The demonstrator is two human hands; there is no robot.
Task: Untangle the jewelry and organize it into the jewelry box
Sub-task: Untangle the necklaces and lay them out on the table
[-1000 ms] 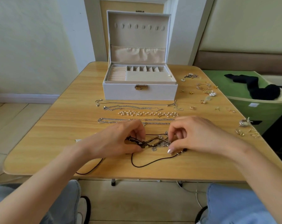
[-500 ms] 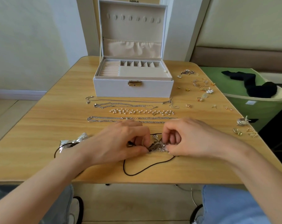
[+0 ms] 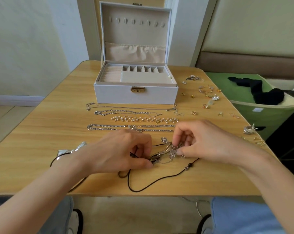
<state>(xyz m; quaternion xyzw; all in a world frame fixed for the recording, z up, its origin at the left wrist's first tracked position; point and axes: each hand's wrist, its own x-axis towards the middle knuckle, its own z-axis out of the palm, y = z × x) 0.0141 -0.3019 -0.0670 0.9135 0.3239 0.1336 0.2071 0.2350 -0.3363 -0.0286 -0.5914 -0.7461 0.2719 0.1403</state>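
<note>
Head view. An open white rectangular jewelry box (image 3: 136,96) sits far-centre on the light wooden tabletop (image 3: 46,125). Its lid stands upright and the lining is beige. Ring rolls fill the left compartment, and a row of small cells runs along the far side.

Four pieces lie in left-right rows between the box and the hands, each apart from the others. From far to near:
- thin silver chain (image 3: 129,107)
- doubled silver chain (image 3: 126,113)
- white pearl strand (image 3: 144,119)
- heavier silver link chain (image 3: 131,127)

Near-centre, a tangled knot of silver chains and dark cord (image 3: 168,152) lies on the tabletop between both hands.
- Left hand (image 3: 119,152): fingers curled, thumb and fingertips pinching the knot's left end.
- Right hand (image 3: 203,141): fingers curled, thumb and index pinching the silver cluster at the knot's right end.

The cord loops out toward the near edge and carries small metal beads (image 3: 186,168) just near of the right hand. Another run passes under the left wrist toward a crumpled silver bow-shaped pendant (image 3: 72,149) at the left.

On the right of the tabletop is a scatter of small gold and silver earrings (image 3: 208,94), with silver hoop rings (image 3: 248,130) by the right edge. Beyond that edge stands a green fabric bin (image 3: 264,114) holding a black cloth (image 3: 261,94).
</note>
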